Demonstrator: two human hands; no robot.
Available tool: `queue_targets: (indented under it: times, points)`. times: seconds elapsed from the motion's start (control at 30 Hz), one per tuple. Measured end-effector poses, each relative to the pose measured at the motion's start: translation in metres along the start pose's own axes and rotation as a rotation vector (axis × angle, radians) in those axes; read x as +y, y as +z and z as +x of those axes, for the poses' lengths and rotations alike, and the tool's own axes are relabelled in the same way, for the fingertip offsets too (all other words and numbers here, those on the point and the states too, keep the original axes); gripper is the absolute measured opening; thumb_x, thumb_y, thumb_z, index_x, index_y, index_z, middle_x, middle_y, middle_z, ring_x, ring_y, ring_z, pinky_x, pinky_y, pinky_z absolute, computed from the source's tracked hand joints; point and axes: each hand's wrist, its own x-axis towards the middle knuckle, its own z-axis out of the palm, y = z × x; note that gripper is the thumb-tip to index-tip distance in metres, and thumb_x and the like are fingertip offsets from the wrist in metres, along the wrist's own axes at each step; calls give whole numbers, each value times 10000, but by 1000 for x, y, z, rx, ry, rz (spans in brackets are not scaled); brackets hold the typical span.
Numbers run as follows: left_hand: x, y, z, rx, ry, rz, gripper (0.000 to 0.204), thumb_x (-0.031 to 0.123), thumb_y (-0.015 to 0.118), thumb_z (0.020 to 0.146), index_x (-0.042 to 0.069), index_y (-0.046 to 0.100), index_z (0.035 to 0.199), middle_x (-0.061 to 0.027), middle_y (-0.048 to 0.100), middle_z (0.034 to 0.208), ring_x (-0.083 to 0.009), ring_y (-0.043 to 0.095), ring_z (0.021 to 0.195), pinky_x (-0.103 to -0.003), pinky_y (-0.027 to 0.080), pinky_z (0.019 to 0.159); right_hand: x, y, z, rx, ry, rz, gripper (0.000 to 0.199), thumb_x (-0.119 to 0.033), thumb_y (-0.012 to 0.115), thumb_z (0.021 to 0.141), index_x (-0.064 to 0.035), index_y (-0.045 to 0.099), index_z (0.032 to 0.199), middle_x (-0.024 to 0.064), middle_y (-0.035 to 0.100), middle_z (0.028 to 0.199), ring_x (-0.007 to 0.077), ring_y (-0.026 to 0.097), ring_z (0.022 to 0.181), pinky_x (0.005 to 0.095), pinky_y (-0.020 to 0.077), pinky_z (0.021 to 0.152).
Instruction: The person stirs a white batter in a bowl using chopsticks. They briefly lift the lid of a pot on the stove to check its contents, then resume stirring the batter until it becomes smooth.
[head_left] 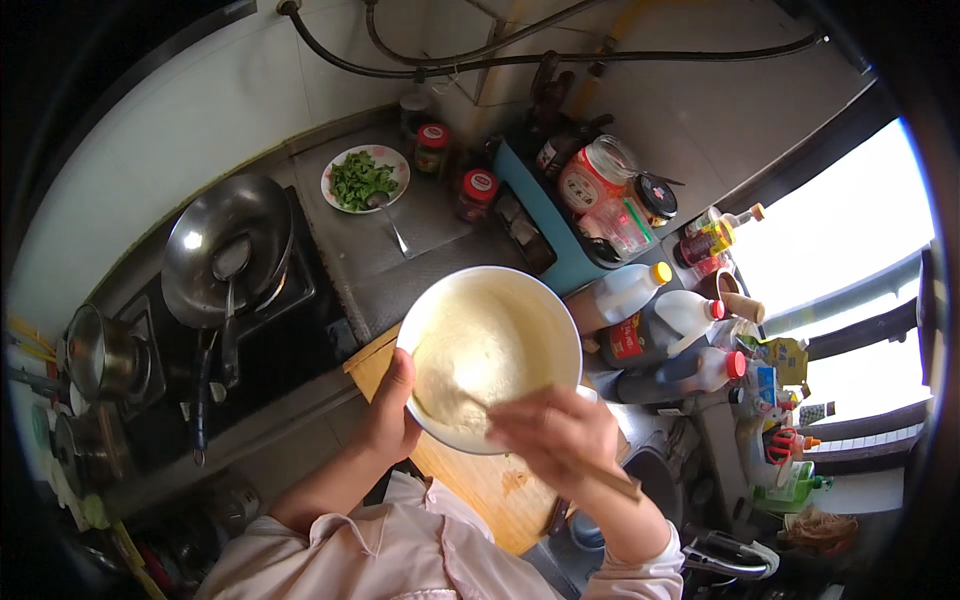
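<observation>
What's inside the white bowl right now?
The white bowl holds a pale, creamy batter across most of its inside. The right hand covers the lower right part, and what it holds there is blurred.

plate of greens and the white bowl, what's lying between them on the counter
In the head view, a metal spoon lies on the grey counter between the plate of chopped greens and the white bowl.

A white bowl [490, 352] of pale batter sits tilted above the wooden board [480, 480], chopsticks [600, 478] dipping into it.
</observation>
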Motion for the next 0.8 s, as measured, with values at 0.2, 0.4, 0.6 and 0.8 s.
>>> queue_targets:
  times: [0.2,0.4,0.6,0.8]
  points:
    - [16,-2,-5,4,48,-5,771,616,349,936,32,282,1435,-119,412,1419,-242,410,1306,-395,352,1064,20,-20,-1,146,71,-200,145,-32,758,734,-59,699,863,91,648,778,223,642,647,297,507,562]
    - [15,4,0,-23,39,64,778,621,358,931,29,288,1430,-120,420,1412,-232,414,1303,-386,355,1063,-2,-7,1,-62,-3,17,223,-79,794,715,-96,707,919,68,666,795,219,665,677,307,532,578]
    - [17,2,0,-58,-1,19,779,613,364,933,37,259,1447,-124,399,1426,-224,411,1304,-380,349,1066,31,-21,13,199,29,-174,148,-31,742,752,-57,702,892,86,647,778,222,635,634,306,504,562]
    - [16,-3,5,-82,64,68,796,633,325,932,30,262,1448,-131,395,1436,-238,407,1311,-385,340,1075,-16,-14,-10,-94,-5,-85,212,-71,818,666,-92,723,854,79,679,781,193,676,700,282,526,586]
